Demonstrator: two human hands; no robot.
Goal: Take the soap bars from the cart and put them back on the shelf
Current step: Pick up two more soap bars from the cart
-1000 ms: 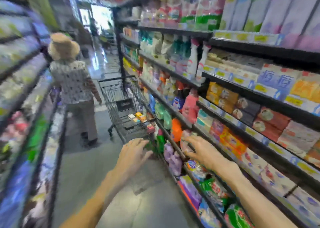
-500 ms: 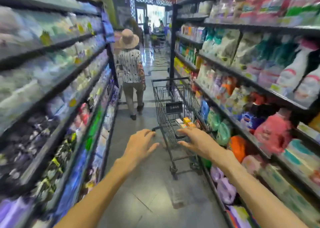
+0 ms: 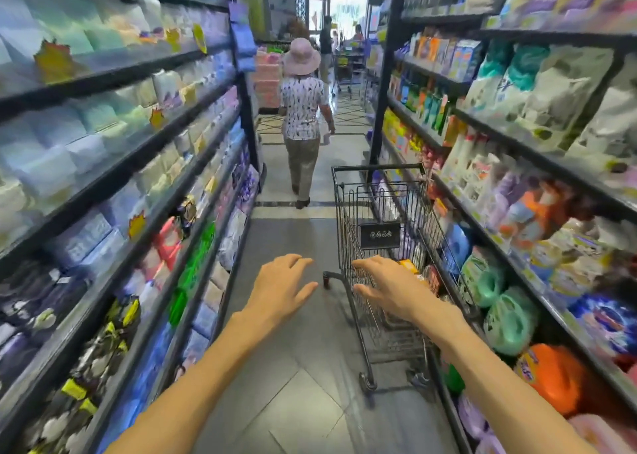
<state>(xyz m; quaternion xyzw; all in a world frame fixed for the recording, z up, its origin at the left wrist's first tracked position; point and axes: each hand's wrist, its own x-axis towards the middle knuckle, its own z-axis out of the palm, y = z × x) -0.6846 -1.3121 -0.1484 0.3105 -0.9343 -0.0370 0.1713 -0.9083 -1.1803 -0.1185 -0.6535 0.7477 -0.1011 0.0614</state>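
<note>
A single wide-angle camera on the person's head looks forward and down along the shop aisle. Both bare forearms reach out from the bottom edge, so the left hand [image 3: 281, 288] and right hand [image 3: 389, 290] sit close below it, with the black wire shopping cart [image 3: 379, 212] just beyond the right fingers.

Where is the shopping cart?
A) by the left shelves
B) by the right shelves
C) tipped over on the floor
B: the cart stands upright on its wheels, close against the right shelves, with open floor between it and the left side.
</note>
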